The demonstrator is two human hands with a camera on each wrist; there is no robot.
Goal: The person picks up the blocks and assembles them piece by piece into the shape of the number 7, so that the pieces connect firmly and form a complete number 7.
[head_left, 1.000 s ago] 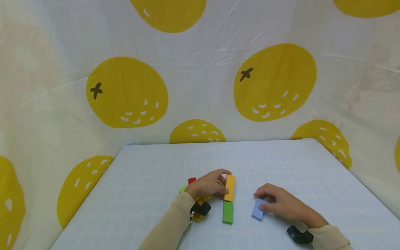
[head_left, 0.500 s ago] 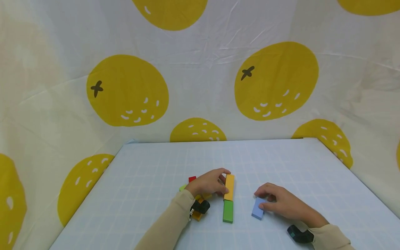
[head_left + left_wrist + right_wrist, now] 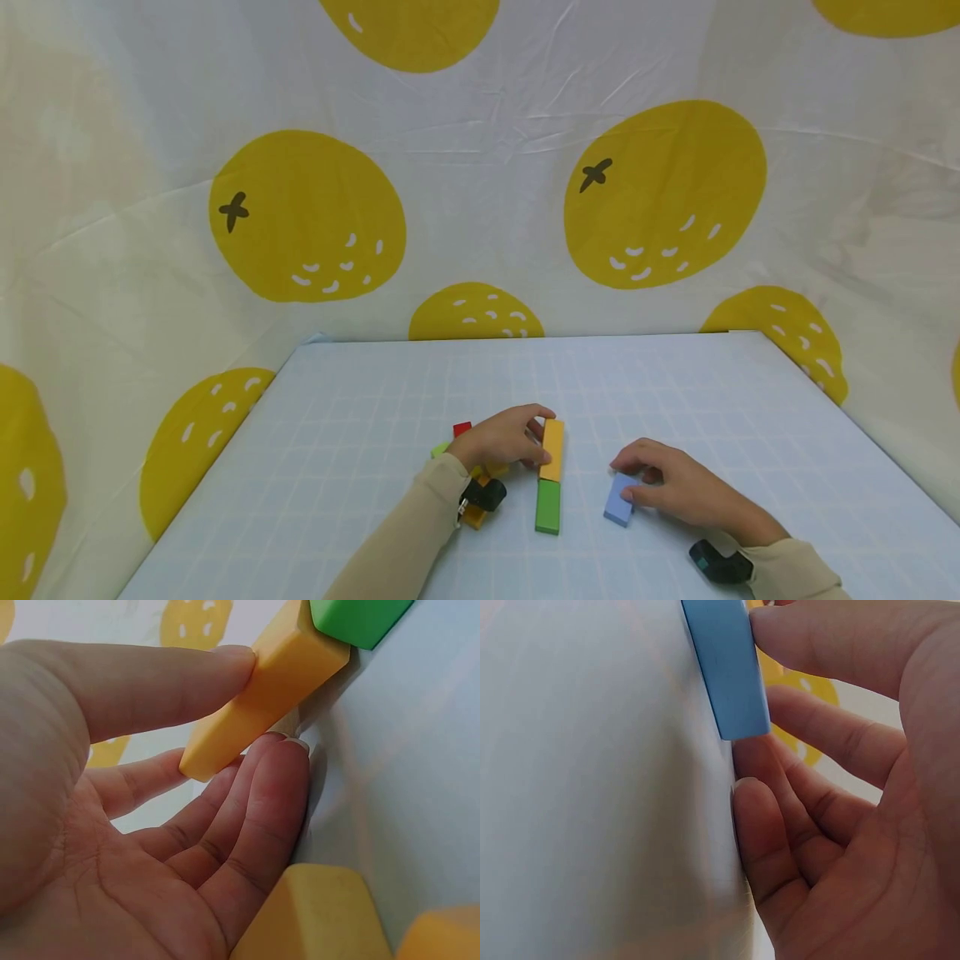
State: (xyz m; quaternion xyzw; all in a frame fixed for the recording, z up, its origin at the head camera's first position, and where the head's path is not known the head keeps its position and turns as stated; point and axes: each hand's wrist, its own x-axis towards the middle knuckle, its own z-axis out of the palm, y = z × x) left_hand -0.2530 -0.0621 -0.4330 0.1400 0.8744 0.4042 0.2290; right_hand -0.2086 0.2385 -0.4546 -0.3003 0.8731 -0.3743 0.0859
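My left hand (image 3: 504, 437) pinches an orange block (image 3: 552, 450), with the thumb on its near side and the index finger at its far end. Directly in front of that block lies a green block (image 3: 547, 507), end to end with it and in line. In the left wrist view the orange block (image 3: 266, 690) meets the corner of the green block (image 3: 360, 619). Off to the right, my right hand (image 3: 678, 487) holds a light blue block (image 3: 619, 500) low at the tabletop. The right wrist view has the thumb (image 3: 802, 634) against the side of the blue block (image 3: 731, 671).
Beside and beneath my left wrist sit several loose blocks, among them a red block (image 3: 462, 428), a light green block (image 3: 439, 450) and an orange block (image 3: 474, 518), partly covered by the arm. A pale checked cloth (image 3: 375, 392) covers the table, with a fruit-print curtain (image 3: 480, 208) behind.
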